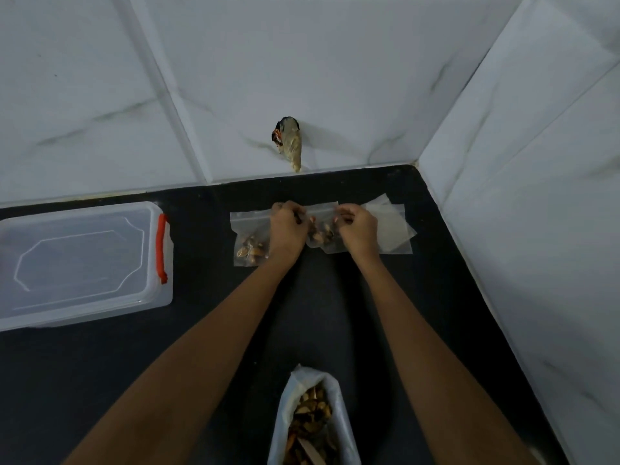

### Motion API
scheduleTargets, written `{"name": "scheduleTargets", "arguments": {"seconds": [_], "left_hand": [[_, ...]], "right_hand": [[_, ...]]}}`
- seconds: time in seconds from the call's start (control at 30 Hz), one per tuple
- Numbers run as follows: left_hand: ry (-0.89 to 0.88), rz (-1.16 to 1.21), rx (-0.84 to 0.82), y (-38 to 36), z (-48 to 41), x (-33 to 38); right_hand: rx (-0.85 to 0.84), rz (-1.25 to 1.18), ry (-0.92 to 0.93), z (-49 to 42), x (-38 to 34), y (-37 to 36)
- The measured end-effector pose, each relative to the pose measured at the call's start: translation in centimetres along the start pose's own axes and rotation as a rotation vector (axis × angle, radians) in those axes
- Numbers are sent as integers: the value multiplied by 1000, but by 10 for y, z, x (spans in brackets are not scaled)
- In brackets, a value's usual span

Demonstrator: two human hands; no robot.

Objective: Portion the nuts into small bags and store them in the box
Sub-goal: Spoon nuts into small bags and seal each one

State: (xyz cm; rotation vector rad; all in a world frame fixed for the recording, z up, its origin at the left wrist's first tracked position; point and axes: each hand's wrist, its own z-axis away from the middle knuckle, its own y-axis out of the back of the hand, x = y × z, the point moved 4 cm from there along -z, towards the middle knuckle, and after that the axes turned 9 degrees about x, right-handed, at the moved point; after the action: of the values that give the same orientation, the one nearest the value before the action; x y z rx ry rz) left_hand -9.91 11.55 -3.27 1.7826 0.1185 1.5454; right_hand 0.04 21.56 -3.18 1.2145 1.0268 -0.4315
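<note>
Our left fingers (291,211) and right fingers (346,213) are curled in, and each set pinches the top strip of one small clear bag (320,226). The left hand (285,229) takes that strip at its left end and the right hand (358,229) at its right end. We cannot tell whether the strip is sealed under the fingertips. The bag hangs between the two hands with a clump of brown nuts (322,237) at its bottom, low over the black counter (201,313).

Just left of the held bag, partly under our left wrist, a second small bag (249,241) lies flat, and it too holds nuts. Just right of the held bag, under the right hand, we see a loose stack of empty clear bags (393,229), their corners fanned apart.

Well to the left of the held bag stands the clear plastic box (84,263), its lid on and a red latch (162,248) on the side nearest the bag. Nearer to us than the held bag, between our forearms, the large open bag (312,417) of nuts stands upright. Beyond the held bag, a wrapped lump (290,144) sticks out of the white tiled wall (335,62).
</note>
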Motion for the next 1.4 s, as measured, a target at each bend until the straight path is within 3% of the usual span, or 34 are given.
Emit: {"name": "scheduleTargets", "arguments": {"seconds": [0.17, 0.3, 0.5, 0.87, 1.2, 1.4], "left_hand": [[-73, -53, 82, 2, 7, 25], [-81, 24, -19, -19, 19, 51], [50, 2, -143, -67, 36, 65], [160, 49, -152, -90, 42, 66], [330, 430, -312, -56, 66, 84], [426, 561, -417, -9, 97, 85]], "right_hand": [[63, -7, 0, -3, 3, 23], [142, 49, -56, -12, 17, 54], [262, 133, -136, -24, 45, 82], [185, 128, -249, -28, 58, 85], [176, -175, -308, -6, 45, 107], [74, -368, -401, 32, 32, 119]]}}
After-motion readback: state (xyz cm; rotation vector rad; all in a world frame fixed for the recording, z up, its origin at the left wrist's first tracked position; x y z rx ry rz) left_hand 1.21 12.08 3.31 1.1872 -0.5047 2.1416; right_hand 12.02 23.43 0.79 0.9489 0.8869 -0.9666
